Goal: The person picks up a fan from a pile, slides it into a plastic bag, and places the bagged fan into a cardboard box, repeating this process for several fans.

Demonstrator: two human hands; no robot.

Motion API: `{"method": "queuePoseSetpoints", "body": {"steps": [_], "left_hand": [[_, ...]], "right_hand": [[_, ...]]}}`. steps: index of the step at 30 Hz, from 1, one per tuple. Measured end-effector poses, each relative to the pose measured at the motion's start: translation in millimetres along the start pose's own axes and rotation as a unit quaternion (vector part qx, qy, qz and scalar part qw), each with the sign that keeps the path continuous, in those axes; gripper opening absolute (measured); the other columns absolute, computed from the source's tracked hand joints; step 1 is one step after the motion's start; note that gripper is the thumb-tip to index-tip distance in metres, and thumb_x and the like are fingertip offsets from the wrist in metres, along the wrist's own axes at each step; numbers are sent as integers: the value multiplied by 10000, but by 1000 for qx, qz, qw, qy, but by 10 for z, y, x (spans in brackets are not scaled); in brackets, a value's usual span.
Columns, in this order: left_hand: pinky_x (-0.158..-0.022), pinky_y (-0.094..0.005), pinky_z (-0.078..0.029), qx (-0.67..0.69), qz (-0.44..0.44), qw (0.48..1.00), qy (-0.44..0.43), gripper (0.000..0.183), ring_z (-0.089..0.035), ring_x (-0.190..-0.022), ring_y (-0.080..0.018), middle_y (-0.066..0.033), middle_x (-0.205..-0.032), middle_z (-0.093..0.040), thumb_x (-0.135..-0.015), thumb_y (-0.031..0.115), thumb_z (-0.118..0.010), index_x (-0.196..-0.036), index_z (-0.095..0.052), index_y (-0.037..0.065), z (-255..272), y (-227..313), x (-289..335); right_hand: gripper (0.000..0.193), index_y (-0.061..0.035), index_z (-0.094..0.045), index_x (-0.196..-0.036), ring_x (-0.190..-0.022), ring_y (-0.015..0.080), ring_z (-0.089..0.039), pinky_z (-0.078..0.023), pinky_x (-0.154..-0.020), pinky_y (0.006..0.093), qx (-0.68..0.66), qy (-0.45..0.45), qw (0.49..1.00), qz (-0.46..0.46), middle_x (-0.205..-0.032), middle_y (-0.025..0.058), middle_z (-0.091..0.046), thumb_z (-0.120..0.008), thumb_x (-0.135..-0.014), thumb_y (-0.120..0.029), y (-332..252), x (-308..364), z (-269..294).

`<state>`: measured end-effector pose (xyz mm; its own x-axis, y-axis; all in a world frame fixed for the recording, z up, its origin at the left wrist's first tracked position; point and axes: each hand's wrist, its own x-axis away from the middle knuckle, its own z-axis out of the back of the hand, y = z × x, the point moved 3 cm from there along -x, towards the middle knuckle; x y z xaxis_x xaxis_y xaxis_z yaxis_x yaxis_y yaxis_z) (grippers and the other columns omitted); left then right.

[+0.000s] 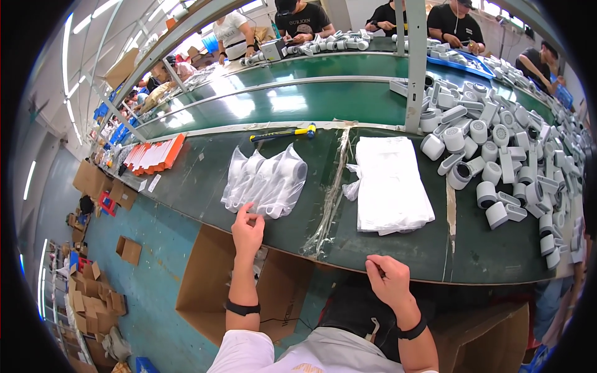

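Observation:
Several white-and-grey devices in clear plastic bags point(267, 180) lie side by side on the dark green workbench point(286, 239). My left hand point(247, 235) is at their near edge, with its fingers bent and somewhat apart; the fingertips overlap the plastic, and whether they press on it I cannot tell. A stack of flat white plastic bags point(393, 186) lies to the right, beyond my right hand point(390, 281). That hand hovers by the bench's front edge, thumb and fingers drawn together; anything between them is too small to make out.
A big heap of unbagged white-and-grey devices point(504, 146) covers the bench's right side. A yellow-and-blue hammer point(283, 133) rests at the back, orange-and-white flat boxes point(155, 154) at the left. An open carton point(211, 280) stands below the edge. A metal post point(416, 68) rises behind; co-workers sit across.

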<state>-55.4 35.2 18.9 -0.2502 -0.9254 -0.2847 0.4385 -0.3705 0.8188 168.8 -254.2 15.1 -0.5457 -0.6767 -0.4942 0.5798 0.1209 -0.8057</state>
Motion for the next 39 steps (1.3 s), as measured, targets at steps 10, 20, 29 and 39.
{"method": "queuePoseSetpoints", "body": {"steps": [10, 20, 29, 39], "left_hand": [[-650, -217, -475, 19, -140, 988, 69, 242, -573, -721, -70, -7, -832, -632, -835, 35, -688, -1074, -662, 14, 78, 511, 239], [-625, -201, -456, 91, -82, 967, -222, 217, -556, -715, -40, 6, -847, -640, -863, 30, -686, -1075, -653, -6, -1017, 609, 479], [-690, -242, -486, 133, -170, 951, -222, 232, -609, -774, -106, -50, -901, -661, -825, 14, -696, -1053, -654, 13, -987, 1211, 571], [-791, -378, -495, -21, -436, 860, -265, 281, -598, -921, -307, -117, -993, -652, -738, 105, -781, -986, -673, 29, -1348, 1834, 622]], "right_hand": [[69, -3, -677, -885, -537, 181, -586, -447, -498, 262, 10, -5, 1000, 3, -691, 102, -629, -701, -820, -10, -30, -1, -16], [155, -12, -699, -978, -675, 93, -630, -505, -606, 229, -77, 2, 986, -148, -811, 80, -690, -718, -827, -42, -63, 9, 543], [243, -23, -661, -1065, -796, 250, -644, -513, -737, 351, 369, 141, 913, -104, -898, 117, -680, -644, -843, -122, 258, -756, 2298], [352, -91, -667, -1073, -1063, 294, -583, -499, -891, 390, 534, 70, 830, -146, -1066, 77, -661, -577, -757, 34, 830, -829, 3032]]}}
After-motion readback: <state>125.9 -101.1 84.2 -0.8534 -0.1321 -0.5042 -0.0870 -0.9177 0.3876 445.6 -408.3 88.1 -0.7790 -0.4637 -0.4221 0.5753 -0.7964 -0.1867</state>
